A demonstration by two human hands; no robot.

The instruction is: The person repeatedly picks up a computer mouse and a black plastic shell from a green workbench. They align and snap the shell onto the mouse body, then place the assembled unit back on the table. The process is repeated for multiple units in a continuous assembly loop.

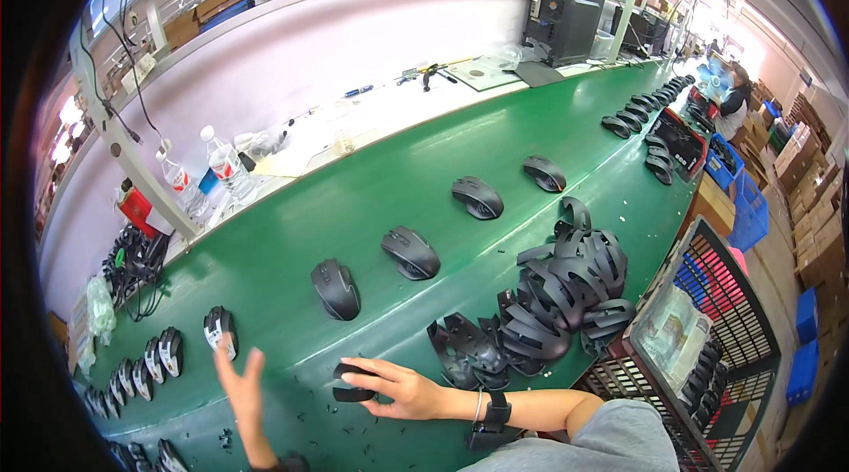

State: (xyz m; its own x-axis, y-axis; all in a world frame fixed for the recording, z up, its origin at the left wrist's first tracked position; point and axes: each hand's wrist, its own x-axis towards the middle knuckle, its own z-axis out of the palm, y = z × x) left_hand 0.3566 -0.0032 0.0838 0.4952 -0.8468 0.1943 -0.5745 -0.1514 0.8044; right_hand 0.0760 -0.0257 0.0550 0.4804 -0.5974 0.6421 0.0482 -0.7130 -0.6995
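My right hand (402,391) grips a black mouse top shell (352,394) low over the green work surface, with thumb and fingers on either side of it. At the left, my left hand (240,388) is slightly blurred, its fingers spread and nothing in them. Just beyond its fingertips sits a mouse body without its top shell (219,329), showing a pale patch. Several such uncovered mouse bodies (152,360) stand in a row to the left. Covered black mice (336,289) form a spaced line ahead of my hands. A heap of loose black shells (566,286) lies right of my right hand.
A black plastic crate (734,295) stands at the right, with bagged parts inside. Water bottles (228,168) and coiled black cables (137,264) are at the back left. A black computer case (562,21) stands far back. Another person (732,105) is at the far right.
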